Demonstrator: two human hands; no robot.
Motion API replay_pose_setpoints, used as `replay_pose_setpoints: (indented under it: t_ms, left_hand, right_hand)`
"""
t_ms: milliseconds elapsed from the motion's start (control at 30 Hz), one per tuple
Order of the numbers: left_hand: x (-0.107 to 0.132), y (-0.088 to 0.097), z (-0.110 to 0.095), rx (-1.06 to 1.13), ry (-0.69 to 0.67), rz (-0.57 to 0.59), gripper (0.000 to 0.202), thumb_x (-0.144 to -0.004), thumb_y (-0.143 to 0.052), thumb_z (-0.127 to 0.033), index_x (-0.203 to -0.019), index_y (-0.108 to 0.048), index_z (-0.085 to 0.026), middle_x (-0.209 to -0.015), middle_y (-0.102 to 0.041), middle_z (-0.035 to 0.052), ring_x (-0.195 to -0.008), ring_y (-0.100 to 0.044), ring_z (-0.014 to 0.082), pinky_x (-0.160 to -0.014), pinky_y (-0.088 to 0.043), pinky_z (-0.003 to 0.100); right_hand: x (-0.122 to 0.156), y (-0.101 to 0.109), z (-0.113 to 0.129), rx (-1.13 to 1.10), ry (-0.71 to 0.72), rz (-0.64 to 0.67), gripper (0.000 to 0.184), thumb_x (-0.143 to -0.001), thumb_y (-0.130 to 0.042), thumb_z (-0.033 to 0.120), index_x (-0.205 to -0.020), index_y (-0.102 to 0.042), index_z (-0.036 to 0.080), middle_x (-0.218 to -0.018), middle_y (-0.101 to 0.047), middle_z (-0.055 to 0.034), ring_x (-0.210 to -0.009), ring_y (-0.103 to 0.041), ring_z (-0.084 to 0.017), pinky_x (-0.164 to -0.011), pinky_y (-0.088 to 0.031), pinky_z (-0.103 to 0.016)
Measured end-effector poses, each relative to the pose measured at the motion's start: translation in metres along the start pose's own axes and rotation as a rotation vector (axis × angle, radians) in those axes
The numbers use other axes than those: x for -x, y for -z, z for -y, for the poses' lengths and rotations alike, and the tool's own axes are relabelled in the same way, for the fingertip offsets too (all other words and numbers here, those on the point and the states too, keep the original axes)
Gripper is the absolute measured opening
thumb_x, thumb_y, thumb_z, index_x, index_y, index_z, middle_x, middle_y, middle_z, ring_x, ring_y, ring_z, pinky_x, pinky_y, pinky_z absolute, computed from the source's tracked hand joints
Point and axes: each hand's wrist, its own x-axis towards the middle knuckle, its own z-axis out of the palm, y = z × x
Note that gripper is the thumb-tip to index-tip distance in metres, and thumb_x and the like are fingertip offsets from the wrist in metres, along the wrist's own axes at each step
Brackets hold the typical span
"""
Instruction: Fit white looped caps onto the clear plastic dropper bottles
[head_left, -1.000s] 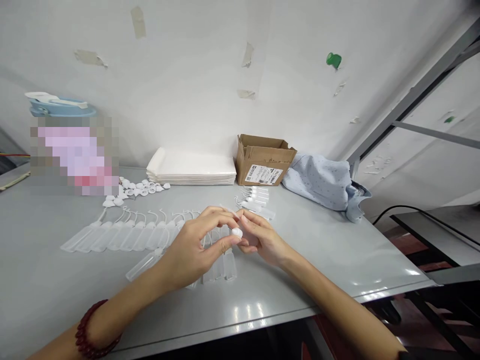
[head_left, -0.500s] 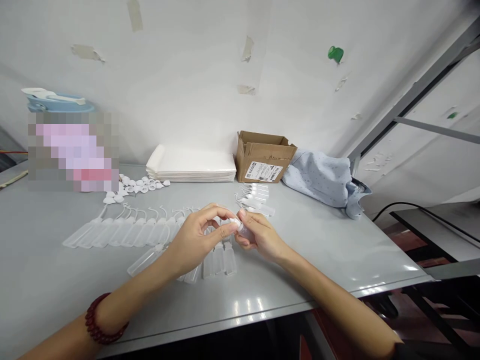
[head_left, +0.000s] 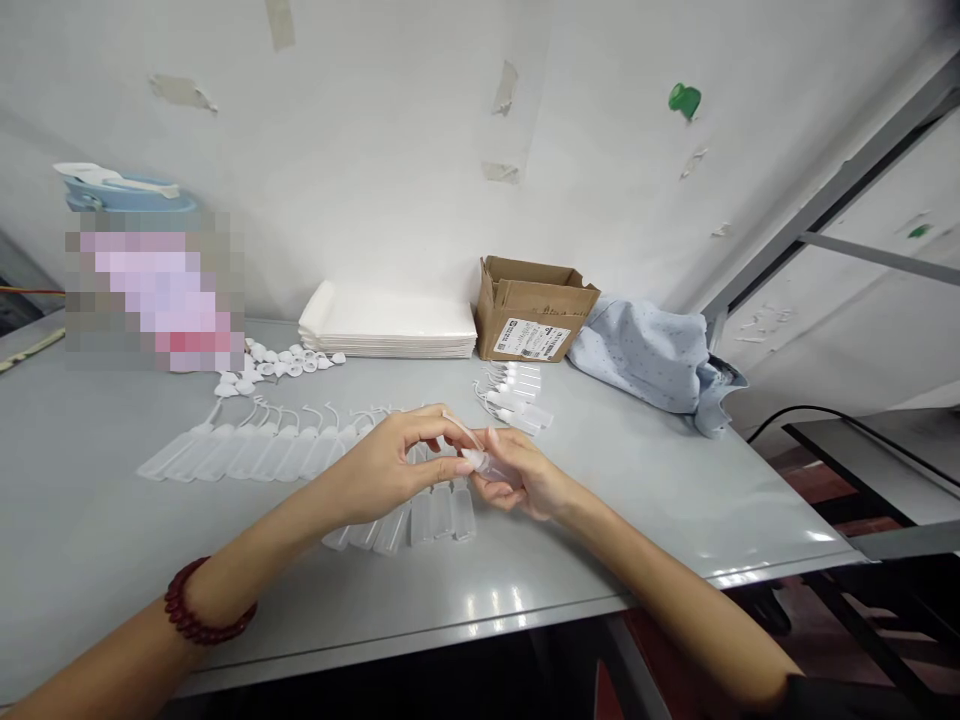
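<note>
Bottle (head_left: 501, 468), translucent plastic, gripped in right hand (head_left: 536, 475) above grey table (head_left: 607, 470); white cap (head_left: 473, 458) at its left end pinched between thumb and fingers of left hand (head_left: 394, 462); similar bottles (head_left: 253, 455) laid in row on table, partly behind left hand; loose white caps (head_left: 309, 366) beyond row; further bottles (head_left: 529, 382) in front of cardboard box (head_left: 534, 305); stacked white packets (head_left: 390, 325) beside box

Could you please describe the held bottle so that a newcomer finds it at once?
Start from the grey table below the white wall. Near its middle, the right hand holds a small translucent bottle, its white tip at the left hand. Other bottles lie on the table; only this one is held.
</note>
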Motion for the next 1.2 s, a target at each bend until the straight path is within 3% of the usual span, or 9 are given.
replay_pose_setpoints:
  t_ms: [100,200,433,700,833,1000,1200]
  left_hand:
    - [0.0017,0.0023,-0.0018,-0.003,-0.006,0.029,0.018,-0.083,-0.059,-0.037,-0.092,-0.069,-0.024,-0.091,-0.061,0.0013,-0.084,-0.055,0.0161,-0.077,-0.044,0.029]
    - [0.0027,0.0025,-0.0032,-0.032,-0.002,0.032,0.022,-0.084,-0.057,-0.038,-0.096,-0.069,-0.026,-0.091,-0.06,0.0021,-0.084,-0.056,0.017,-0.077,-0.045,0.03]
    - [0.0024,-0.0001,-0.0053,-0.064,0.041,-0.058,0.027,-0.082,-0.057,-0.042,-0.099,-0.069,-0.025,-0.091,-0.064,0.0033,-0.085,-0.057,0.0188,-0.07,-0.046,0.029]
    - [0.0024,0.0005,-0.0053,-0.027,0.022,-0.001,0.018,-0.081,-0.06,-0.036,-0.087,-0.07,-0.021,-0.085,-0.064,0.0019,-0.077,-0.055,0.0158,-0.071,-0.045,0.028]
    - [0.002,0.0017,-0.0035,-0.03,-0.002,0.006,0.017,-0.082,-0.06,-0.032,-0.09,-0.07,-0.021,-0.085,-0.064,0.0022,-0.078,-0.055,0.0156,-0.072,-0.045,0.027]
    - [0.0013,0.0032,-0.0025,-0.018,0.061,0.056,0.024,-0.082,-0.056,-0.037,-0.095,-0.07,-0.022,-0.085,-0.068,0.0024,-0.076,-0.057,0.0168,-0.07,-0.046,0.029]
    - [0.0011,-0.0014,-0.0008,-0.072,0.051,-0.011,0.022,-0.081,-0.058,-0.039,-0.091,-0.068,-0.022,-0.09,-0.067,0.002,-0.082,-0.057,0.0182,-0.075,-0.044,0.031]
  right_hand:
    - [0.0015,-0.0013,0.0008,-0.06,-0.026,0.041,0.028,-0.07,-0.071,0.03,-0.088,-0.056,0.016,-0.051,-0.029,0.0112,-0.04,-0.018,-0.002,-0.037,-0.009,-0.016]
    - [0.001,-0.0037,0.0022,-0.08,-0.061,-0.009,0.02,-0.071,-0.068,0.022,-0.087,-0.058,0.015,-0.049,-0.031,0.0107,-0.039,-0.02,-0.002,-0.036,-0.009,-0.017]
    - [0.0001,-0.0022,0.0046,-0.104,-0.059,-0.064,0.016,-0.072,-0.064,0.026,-0.072,-0.056,0.012,-0.057,-0.043,0.0049,-0.04,-0.025,-0.001,-0.036,-0.01,-0.017]
    - [-0.0017,-0.0002,0.0008,-0.099,-0.13,0.018,0.032,-0.081,-0.056,0.039,-0.065,-0.055,0.011,-0.045,-0.034,0.0069,-0.038,-0.024,-0.003,-0.034,-0.011,-0.016]
    - [-0.003,0.0009,-0.0019,-0.107,-0.169,0.021,0.032,-0.083,-0.053,0.039,-0.067,-0.055,0.011,-0.042,-0.031,0.0087,-0.035,-0.018,-0.002,-0.033,-0.009,-0.015]
    - [-0.0033,0.0029,-0.0025,-0.089,-0.181,0.012,0.035,-0.082,-0.054,0.043,-0.067,-0.056,0.011,-0.043,-0.03,0.0088,-0.036,-0.019,-0.002,-0.034,-0.01,-0.015]
    - [-0.0026,0.0024,-0.0014,-0.049,-0.138,-0.016,0.039,-0.083,-0.053,0.045,-0.065,-0.056,0.01,-0.041,-0.029,0.0093,-0.035,-0.02,-0.002,-0.034,-0.011,-0.016]
